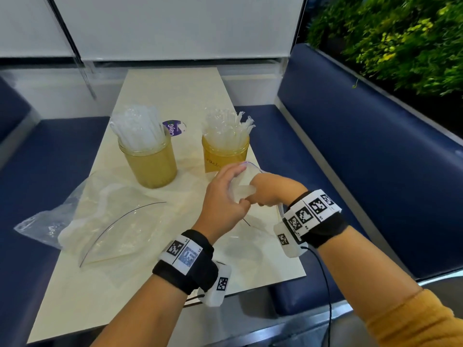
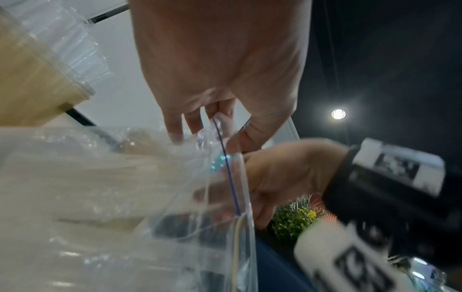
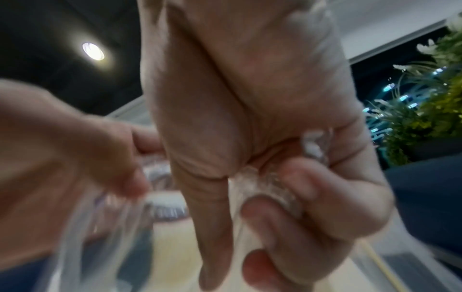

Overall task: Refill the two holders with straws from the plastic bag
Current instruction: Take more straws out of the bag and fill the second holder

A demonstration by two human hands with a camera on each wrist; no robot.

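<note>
Both hands (image 1: 240, 196) on prob. plastic bag (image 1: 253, 221), pale table (image 1: 175, 91) btwn blue benches (image 1: 363, 136)

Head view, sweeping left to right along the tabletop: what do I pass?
Crumpled clear plastic bag → left amber straw-filled holder jar → purple round sticker → right amber straw-filled holder jar → right hand gripping a clear zip bag.
</note>
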